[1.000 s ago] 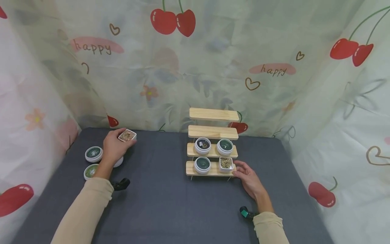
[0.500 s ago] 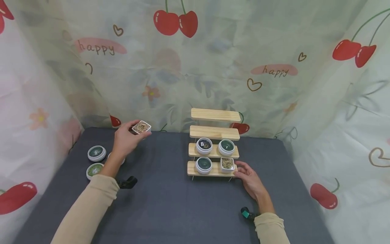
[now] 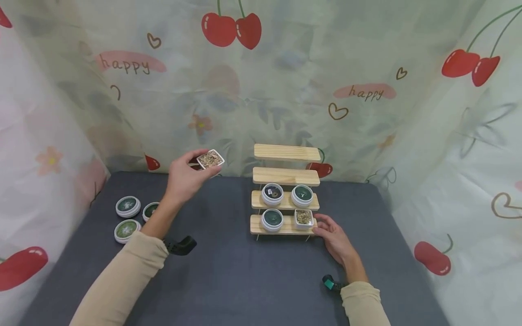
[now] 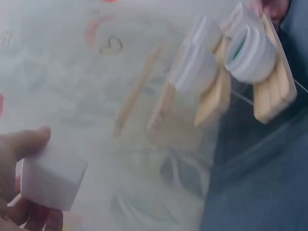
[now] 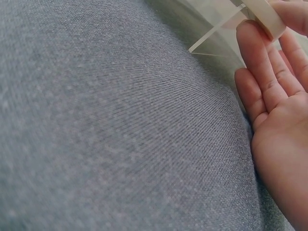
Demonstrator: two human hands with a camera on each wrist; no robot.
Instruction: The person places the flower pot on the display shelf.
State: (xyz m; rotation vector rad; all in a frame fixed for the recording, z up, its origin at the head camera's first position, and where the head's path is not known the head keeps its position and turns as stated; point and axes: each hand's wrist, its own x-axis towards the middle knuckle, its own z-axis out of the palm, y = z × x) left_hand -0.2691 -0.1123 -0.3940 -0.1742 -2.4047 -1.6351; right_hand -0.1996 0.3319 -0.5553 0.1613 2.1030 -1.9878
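High over the table's back edge, my left hand (image 3: 185, 179) holds a small white square pot (image 3: 210, 159) filled with brownish grains, pinched between thumb and fingers. The left wrist view shows that pot's plain white side. On the right stands a tiered wooden display stand (image 3: 286, 175). My right hand (image 3: 335, 239) pinches the right end of its lowest shelf, thumb above and fingers under the wood (image 5: 267, 19). That shelf bears a round white pot (image 3: 272, 219) with a dark green top and a square pot (image 3: 303, 218) of grains. Two round pots (image 3: 302, 195) sit one tier up.
Three round white pots (image 3: 128, 206) with green tops stand at the table's left, one partly behind the left forearm. The stand's two upper shelves (image 3: 287, 152) bear nothing. A printed cloth curtain (image 3: 244, 99) encloses the dark grey table (image 3: 236, 271).
My left hand has carried the square pot rightward and up, away from the round pots at left. The right hand stays at the lowest shelf's end.
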